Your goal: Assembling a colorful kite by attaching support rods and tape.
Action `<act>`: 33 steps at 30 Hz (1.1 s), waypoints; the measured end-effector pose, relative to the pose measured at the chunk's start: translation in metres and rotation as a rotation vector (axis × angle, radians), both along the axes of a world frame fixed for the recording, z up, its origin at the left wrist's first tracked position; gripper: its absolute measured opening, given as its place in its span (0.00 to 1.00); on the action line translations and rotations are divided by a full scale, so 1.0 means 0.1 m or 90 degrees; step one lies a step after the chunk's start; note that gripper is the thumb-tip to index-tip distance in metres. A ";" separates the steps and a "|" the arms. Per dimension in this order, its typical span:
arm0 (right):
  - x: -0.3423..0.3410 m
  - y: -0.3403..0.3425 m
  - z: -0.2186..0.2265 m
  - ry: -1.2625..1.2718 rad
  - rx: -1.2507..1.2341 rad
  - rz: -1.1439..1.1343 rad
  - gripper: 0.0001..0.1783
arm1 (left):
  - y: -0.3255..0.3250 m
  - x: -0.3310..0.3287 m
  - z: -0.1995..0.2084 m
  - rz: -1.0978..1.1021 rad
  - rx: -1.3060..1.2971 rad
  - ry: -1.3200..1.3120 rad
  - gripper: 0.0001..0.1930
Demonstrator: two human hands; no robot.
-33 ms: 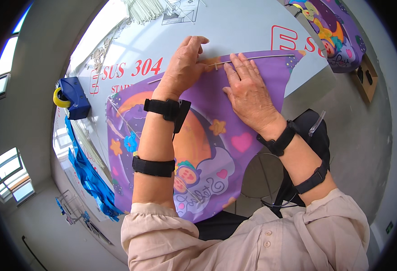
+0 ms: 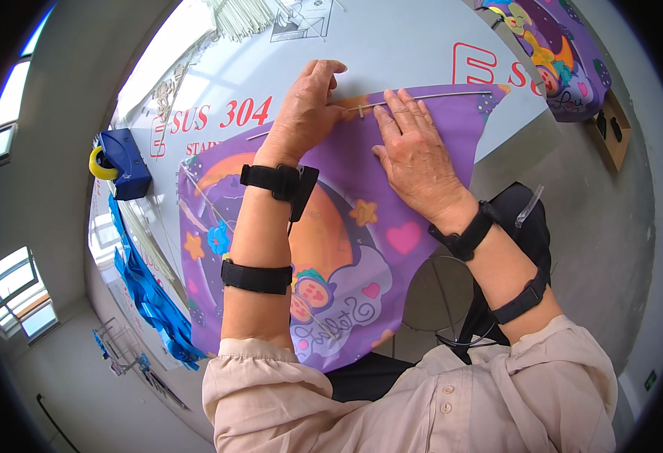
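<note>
A purple printed sheet [image 2: 429, 204] with cartoon stars, hearts and an orange moon lies across the white tabletop and hangs over its near edge. Along its far edge runs a thin pale rod [image 2: 452, 94], crossed by a short pale piece [image 2: 361, 112] between my hands. My left hand [image 2: 309, 109] rests at this far edge, its thumb reaching toward the rod and apart from the bent fingers. Flat on the sheet, my right hand [image 2: 414, 155] has its fingertips at the rod. Another thin rod [image 2: 207, 196] slants across the sheet's left part.
To the left stands a blue tape dispenser [image 2: 129, 167] with a yellow roll, and blue strips [image 2: 146, 302] lie nearer. A bundle of pale rods [image 2: 242, 16] is at the far side. Another purple printed sheet [image 2: 573, 83] hangs at the far right, above a brown box [image 2: 616, 140].
</note>
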State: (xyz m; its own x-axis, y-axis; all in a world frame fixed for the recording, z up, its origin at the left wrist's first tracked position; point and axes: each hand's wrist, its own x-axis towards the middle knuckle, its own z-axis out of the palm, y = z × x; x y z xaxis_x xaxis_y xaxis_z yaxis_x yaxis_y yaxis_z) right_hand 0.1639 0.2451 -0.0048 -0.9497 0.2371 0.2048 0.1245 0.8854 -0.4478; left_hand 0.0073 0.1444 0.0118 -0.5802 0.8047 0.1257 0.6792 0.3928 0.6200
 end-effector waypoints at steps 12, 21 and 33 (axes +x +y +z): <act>0.02 0.03 -0.04 0.035 -0.022 0.005 0.31 | -0.01 -0.04 -0.03 0.014 -0.020 -0.030 0.22; 0.22 0.16 -0.07 0.024 -0.001 -0.050 0.40 | 0.01 0.02 0.02 0.062 -0.060 -0.067 0.23; 0.22 0.13 -0.10 -0.008 -0.012 -0.055 0.45 | 0.04 0.00 0.08 0.058 -0.065 -0.065 0.23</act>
State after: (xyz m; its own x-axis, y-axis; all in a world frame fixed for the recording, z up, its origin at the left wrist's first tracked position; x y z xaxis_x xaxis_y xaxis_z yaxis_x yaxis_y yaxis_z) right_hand 0.1859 0.2585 -0.0147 -0.9282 0.3213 0.1878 0.2051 0.8628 -0.4621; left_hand 0.0074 0.1486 0.0195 -0.6565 0.7541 -0.0181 0.5734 0.5144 0.6377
